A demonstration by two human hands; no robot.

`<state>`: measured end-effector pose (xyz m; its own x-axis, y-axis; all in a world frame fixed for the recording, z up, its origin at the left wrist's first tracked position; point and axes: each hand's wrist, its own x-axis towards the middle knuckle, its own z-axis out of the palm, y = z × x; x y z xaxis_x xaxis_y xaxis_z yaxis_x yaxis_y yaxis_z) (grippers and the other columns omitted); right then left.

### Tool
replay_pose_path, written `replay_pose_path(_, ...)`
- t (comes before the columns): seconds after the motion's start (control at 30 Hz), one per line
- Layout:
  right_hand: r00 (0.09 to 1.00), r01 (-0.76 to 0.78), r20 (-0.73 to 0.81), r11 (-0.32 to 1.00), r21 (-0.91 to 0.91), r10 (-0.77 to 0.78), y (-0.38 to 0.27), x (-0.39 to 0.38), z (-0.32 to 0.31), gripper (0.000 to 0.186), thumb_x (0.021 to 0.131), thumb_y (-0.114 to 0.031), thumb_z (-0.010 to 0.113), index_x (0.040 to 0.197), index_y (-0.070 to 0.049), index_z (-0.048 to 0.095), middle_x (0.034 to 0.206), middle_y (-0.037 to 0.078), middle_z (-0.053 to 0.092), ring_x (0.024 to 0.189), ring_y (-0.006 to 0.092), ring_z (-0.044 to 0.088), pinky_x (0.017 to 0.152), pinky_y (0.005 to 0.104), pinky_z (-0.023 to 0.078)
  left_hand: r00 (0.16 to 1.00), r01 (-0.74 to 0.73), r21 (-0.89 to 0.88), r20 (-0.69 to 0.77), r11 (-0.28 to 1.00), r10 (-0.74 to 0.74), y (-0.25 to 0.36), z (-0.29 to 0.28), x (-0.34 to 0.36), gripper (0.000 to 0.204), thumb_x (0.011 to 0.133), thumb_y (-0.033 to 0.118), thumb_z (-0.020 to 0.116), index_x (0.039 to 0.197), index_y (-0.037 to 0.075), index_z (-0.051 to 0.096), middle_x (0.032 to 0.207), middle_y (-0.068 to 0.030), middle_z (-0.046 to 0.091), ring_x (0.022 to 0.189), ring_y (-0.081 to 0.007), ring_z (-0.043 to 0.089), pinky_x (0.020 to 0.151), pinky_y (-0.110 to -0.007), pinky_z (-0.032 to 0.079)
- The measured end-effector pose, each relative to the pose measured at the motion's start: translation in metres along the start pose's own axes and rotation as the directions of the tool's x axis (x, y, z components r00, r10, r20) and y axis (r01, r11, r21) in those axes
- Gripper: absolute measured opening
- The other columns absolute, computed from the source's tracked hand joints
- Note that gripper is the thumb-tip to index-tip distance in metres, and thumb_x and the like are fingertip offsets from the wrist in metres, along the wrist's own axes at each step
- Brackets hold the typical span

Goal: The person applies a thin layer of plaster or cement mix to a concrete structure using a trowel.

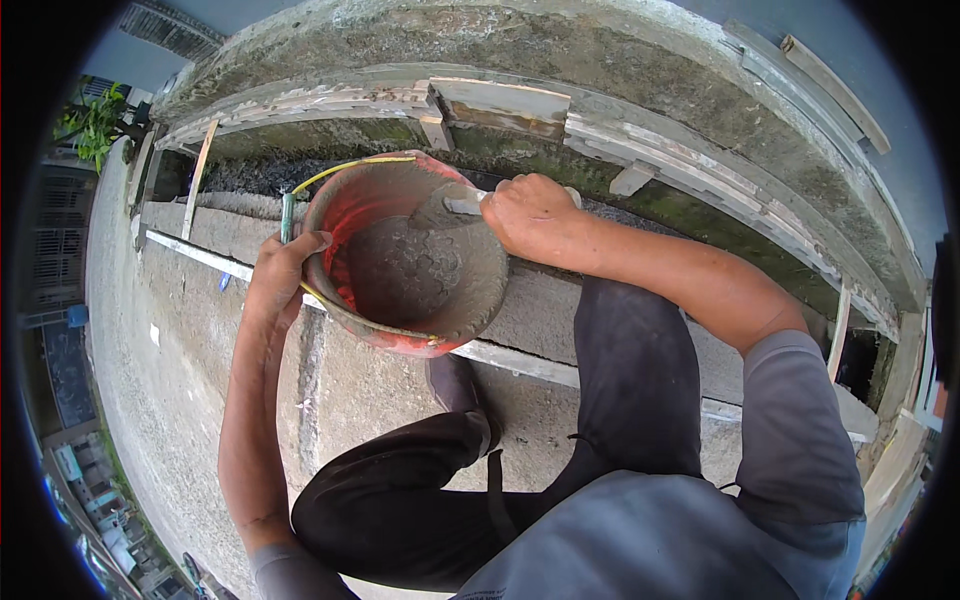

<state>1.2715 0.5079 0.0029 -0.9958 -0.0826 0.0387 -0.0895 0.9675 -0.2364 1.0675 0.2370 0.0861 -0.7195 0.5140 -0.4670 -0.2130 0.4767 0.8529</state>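
Note:
A red bucket (385, 340), its walls caked in grey, is tilted so that its mouth faces me, with wet cement mortar (405, 268) at the bottom. My left hand (278, 270) is closed on the bucket's left rim, thumb over the edge. Right beside it, the bucket's yellow wire handle ends in a green grip (287, 218). In my right hand (530, 212) is a trowel (463, 204), held by its handle. Its mortar-smeared blade reaches inside the bucket along the upper right wall; the blade's outline is partly lost against the mortar.
Beyond the bucket runs a trench (500, 150) lined with wooden boards (700, 175) and short props. A concrete ledge (540, 40) curves behind it. A pale wooden batten (520, 362) crosses the concrete ground below the bucket. My bent legs (640, 370) are close on the near side.

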Motion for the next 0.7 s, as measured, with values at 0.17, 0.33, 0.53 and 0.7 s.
replay_pose_path(0.17,1.0,-0.018,0.012,1.0,-0.004,0.018,-0.006,0.025,-0.005,0.017,0.08,-0.011,0.059,0.075,0.0,0.071,0.076,0.023,0.07,0.072,0.0397,0.072,0.065,0.0495,0.057,0.999,-0.021,-0.069,-0.047,0.997,0.018,0.01,0.025,-0.012,0.014,0.086,0.01,0.071,0.091,-0.003,0.07,0.073,-0.0056,0.065,0.059,-0.0153,0.061,0.058,-0.032,0.05)
replay_pose_path(0.33,0.994,0.094,0.058,0.992,-0.085,-0.09,-0.009,0.042,-0.002,0.017,0.082,-0.012,0.06,0.075,-0.004,0.072,0.074,0.018,0.071,0.071,0.0369,0.072,0.064,0.0477,0.058,0.994,-0.058,-0.138,-0.095,0.989,0.045,-0.004,0.013,-0.011,0.017,0.086,0.008,0.071,0.096,-0.006,0.07,0.077,-0.0075,0.066,0.065,-0.0172,0.063,0.062,-0.032,0.052)
replay_pose_path(0.53,0.96,0.039,0.28,0.997,-0.066,-0.019,-0.006,0.059,0.011,0.02,0.08,-0.011,0.06,0.084,0.001,0.075,0.08,0.022,0.073,0.078,0.0368,0.074,0.069,0.0483,0.059,0.988,-0.114,-0.119,-0.113,0.986,0.1,-0.003,0.03,-0.021,0.021,0.087,0.008,0.071,0.101,-0.007,0.068,0.085,-0.0098,0.069,0.069,-0.017,0.064,0.065,-0.033,0.052)
replay_pose_path(0.7,0.792,-0.331,0.604,0.891,0.312,0.082,-0.001,0.049,0.026,0.025,0.082,-0.02,0.064,0.08,0.006,0.066,0.066,0.021,0.065,0.059,0.0302,0.069,0.052,0.0453,0.053,0.983,-0.072,-0.121,-0.179,0.99,0.049,-0.001,0.035,-0.034,0.019,0.087,0.007,0.07,0.1,-0.006,0.067,0.085,-0.0092,0.069,0.07,-0.0156,0.064,0.064,-0.031,0.051)
